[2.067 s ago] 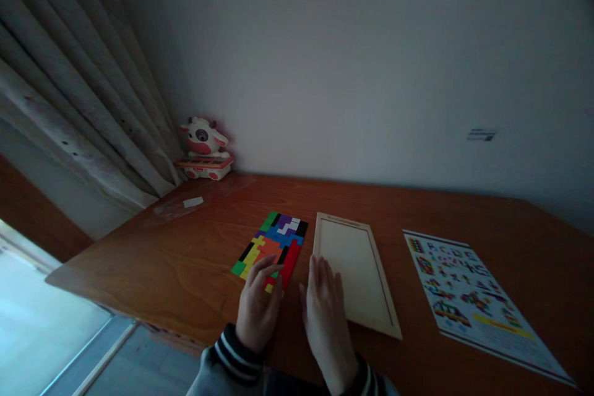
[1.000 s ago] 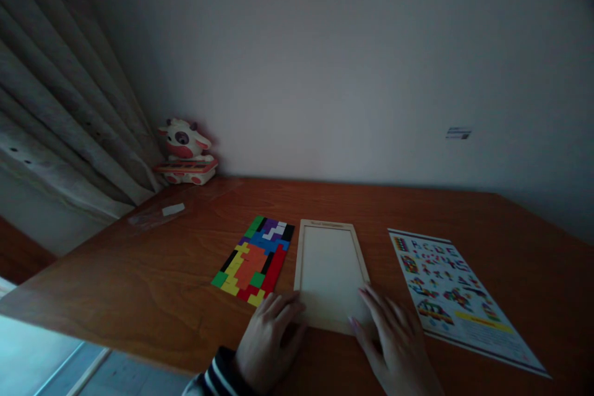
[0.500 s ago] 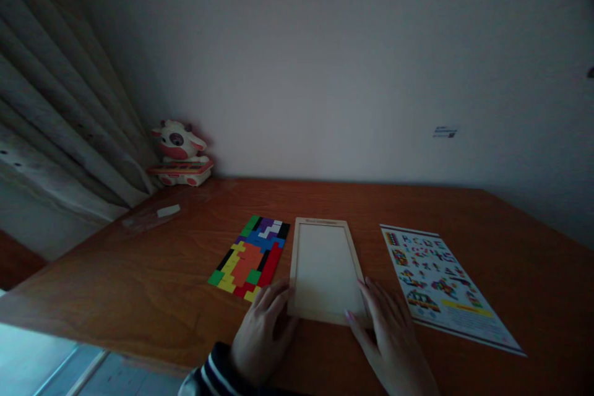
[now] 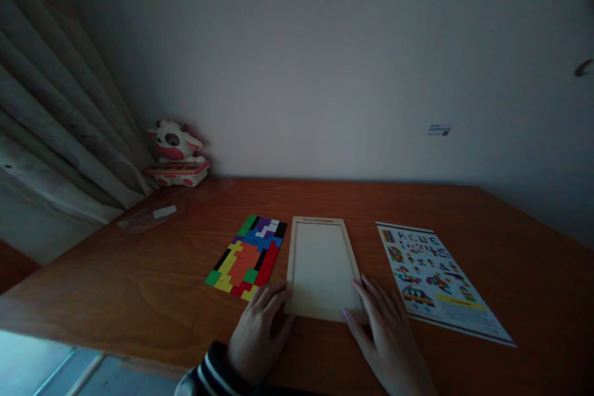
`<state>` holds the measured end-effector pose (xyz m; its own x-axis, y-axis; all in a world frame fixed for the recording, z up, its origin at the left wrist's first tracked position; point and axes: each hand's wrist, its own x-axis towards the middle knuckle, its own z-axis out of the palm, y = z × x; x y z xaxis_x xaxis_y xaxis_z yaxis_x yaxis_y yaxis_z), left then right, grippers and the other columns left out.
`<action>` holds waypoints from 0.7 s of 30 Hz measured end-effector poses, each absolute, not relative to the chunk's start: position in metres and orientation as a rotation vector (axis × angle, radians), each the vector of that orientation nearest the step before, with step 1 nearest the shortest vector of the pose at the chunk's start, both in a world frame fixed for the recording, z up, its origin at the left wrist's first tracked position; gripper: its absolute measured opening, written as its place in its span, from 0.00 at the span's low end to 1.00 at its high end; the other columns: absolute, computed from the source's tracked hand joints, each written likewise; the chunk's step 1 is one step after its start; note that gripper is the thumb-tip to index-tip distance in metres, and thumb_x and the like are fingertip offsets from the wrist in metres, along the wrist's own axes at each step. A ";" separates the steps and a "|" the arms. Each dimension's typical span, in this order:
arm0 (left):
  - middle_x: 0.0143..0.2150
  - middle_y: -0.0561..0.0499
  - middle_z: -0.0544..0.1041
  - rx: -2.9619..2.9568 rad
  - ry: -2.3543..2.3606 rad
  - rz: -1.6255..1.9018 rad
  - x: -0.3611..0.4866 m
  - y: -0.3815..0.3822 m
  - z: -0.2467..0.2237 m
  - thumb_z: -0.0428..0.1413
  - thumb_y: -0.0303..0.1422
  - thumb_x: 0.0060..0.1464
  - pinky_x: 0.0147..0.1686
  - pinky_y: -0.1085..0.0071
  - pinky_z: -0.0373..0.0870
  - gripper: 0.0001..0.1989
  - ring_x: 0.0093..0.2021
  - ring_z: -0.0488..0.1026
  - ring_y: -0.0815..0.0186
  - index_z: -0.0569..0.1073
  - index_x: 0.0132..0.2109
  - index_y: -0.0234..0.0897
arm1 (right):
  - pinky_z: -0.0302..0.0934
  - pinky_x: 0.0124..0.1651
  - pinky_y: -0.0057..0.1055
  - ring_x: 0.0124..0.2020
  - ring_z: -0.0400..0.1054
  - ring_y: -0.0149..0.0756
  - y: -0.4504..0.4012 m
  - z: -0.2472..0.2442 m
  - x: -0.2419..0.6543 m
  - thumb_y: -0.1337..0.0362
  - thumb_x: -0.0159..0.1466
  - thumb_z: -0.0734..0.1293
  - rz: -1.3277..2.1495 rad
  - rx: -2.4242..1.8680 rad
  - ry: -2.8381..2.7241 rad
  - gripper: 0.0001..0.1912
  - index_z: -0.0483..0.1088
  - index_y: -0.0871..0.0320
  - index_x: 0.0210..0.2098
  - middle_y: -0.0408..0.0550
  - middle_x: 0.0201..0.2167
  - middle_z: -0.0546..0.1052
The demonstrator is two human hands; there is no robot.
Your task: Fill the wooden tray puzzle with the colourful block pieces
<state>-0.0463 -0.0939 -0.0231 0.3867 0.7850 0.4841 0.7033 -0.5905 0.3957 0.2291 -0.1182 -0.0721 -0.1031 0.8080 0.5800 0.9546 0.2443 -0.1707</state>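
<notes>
A shallow wooden frame tray (image 4: 322,269) with nothing in it lies on the brown table. My left hand (image 4: 260,334) rests at its near left corner, thumb and fingers apart, fingertips touching the edge. At the near right corner lies my right hand (image 4: 387,334), fingers spread, with thumb and fingertips on the rim. Left of the tray, close to my left fingers, is a block of colourful puzzle pieces (image 4: 248,257) packed into a rectangle. To the right lies a printed sheet (image 4: 439,278) with pictures of coloured shapes.
The wooden table (image 4: 153,278) reaches back to a pale wall. At its back left corner stands a toy cow with a keyboard (image 4: 179,154), beside a curtain (image 4: 60,105). Clear plastic with a white label (image 4: 164,211) lies in front of it.
The whole view has shifted slightly, so things appear a little further left. Both hands remain at the tray's near corners.
</notes>
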 end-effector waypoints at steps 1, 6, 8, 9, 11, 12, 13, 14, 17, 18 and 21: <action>0.53 0.45 0.77 2.511 1.356 0.976 -0.046 -0.094 -0.023 0.58 0.29 0.57 0.50 0.60 0.78 0.17 0.51 0.76 0.56 0.73 0.54 0.42 | 0.54 0.63 0.55 0.63 0.62 0.51 -0.118 -0.072 0.229 0.46 0.68 0.59 -0.333 -1.603 -1.949 0.29 0.59 0.55 0.63 0.56 0.61 0.69; 0.53 0.46 0.77 2.524 1.359 0.962 -0.046 -0.094 -0.021 0.58 0.28 0.57 0.50 0.59 0.79 0.17 0.51 0.76 0.57 0.74 0.53 0.42 | 0.55 0.62 0.54 0.62 0.63 0.51 -0.118 -0.072 0.229 0.46 0.68 0.59 -0.339 -1.601 -1.949 0.29 0.60 0.55 0.63 0.55 0.61 0.70; 0.53 0.46 0.77 2.526 1.348 0.963 -0.047 -0.094 -0.021 0.58 0.28 0.57 0.49 0.59 0.79 0.16 0.51 0.77 0.56 0.74 0.52 0.42 | 0.55 0.62 0.54 0.62 0.63 0.51 -0.118 -0.073 0.230 0.46 0.68 0.60 -0.340 -1.600 -1.945 0.29 0.60 0.55 0.62 0.55 0.61 0.70; 0.53 0.45 0.77 2.522 1.345 0.966 -0.047 -0.094 -0.021 0.58 0.29 0.57 0.49 0.59 0.79 0.15 0.51 0.77 0.56 0.74 0.52 0.42 | 0.55 0.62 0.54 0.62 0.63 0.52 -0.118 -0.073 0.230 0.46 0.68 0.60 -0.342 -1.598 -1.944 0.29 0.61 0.55 0.62 0.56 0.61 0.69; 0.52 0.45 0.77 2.515 1.342 0.972 -0.047 -0.094 -0.021 0.58 0.29 0.57 0.49 0.59 0.79 0.15 0.51 0.77 0.56 0.75 0.52 0.42 | 0.55 0.62 0.55 0.62 0.63 0.52 -0.118 -0.073 0.230 0.46 0.68 0.60 -0.349 -1.597 -1.949 0.28 0.62 0.55 0.61 0.55 0.62 0.69; 0.52 0.44 0.77 2.511 1.343 0.973 -0.047 -0.094 -0.021 0.58 0.29 0.57 0.49 0.59 0.79 0.15 0.51 0.77 0.56 0.75 0.52 0.42 | 0.55 0.62 0.55 0.62 0.63 0.52 -0.118 -0.073 0.230 0.46 0.68 0.60 -0.352 -1.597 -1.953 0.28 0.62 0.54 0.61 0.55 0.62 0.69; 0.53 0.44 0.77 2.508 1.344 0.972 -0.047 -0.094 -0.021 0.58 0.29 0.57 0.49 0.59 0.79 0.15 0.51 0.77 0.56 0.75 0.52 0.42 | 0.55 0.62 0.55 0.62 0.62 0.52 -0.118 -0.073 0.230 0.46 0.68 0.60 -0.354 -1.597 -1.958 0.27 0.62 0.54 0.61 0.55 0.62 0.69; 0.53 0.44 0.77 2.508 1.343 0.970 -0.046 -0.094 -0.020 0.58 0.29 0.57 0.49 0.59 0.79 0.15 0.51 0.77 0.56 0.75 0.52 0.42 | 0.55 0.62 0.55 0.63 0.62 0.52 -0.118 -0.073 0.230 0.47 0.68 0.60 -0.353 -1.598 -1.962 0.27 0.63 0.54 0.60 0.55 0.62 0.69; 0.52 0.45 0.77 2.510 1.346 0.969 -0.046 -0.094 -0.018 0.58 0.30 0.57 0.48 0.59 0.79 0.14 0.50 0.77 0.56 0.75 0.51 0.43 | 0.55 0.62 0.55 0.63 0.62 0.51 -0.118 -0.072 0.229 0.47 0.68 0.60 -0.346 -1.597 -1.955 0.27 0.62 0.54 0.61 0.55 0.62 0.69; 0.52 0.45 0.77 2.509 1.348 0.970 -0.045 -0.094 -0.018 0.58 0.30 0.57 0.48 0.59 0.79 0.14 0.50 0.77 0.56 0.76 0.51 0.43 | 0.55 0.62 0.55 0.63 0.62 0.52 -0.118 -0.072 0.229 0.47 0.68 0.61 -0.345 -1.597 -1.952 0.28 0.62 0.54 0.61 0.55 0.62 0.69; 0.52 0.45 0.77 2.507 1.349 0.966 -0.046 -0.095 -0.018 0.58 0.29 0.57 0.48 0.59 0.79 0.14 0.50 0.77 0.56 0.75 0.51 0.43 | 0.54 0.62 0.55 0.62 0.62 0.52 -0.118 -0.071 0.229 0.46 0.68 0.61 -0.341 -1.609 -1.954 0.27 0.62 0.54 0.61 0.54 0.62 0.69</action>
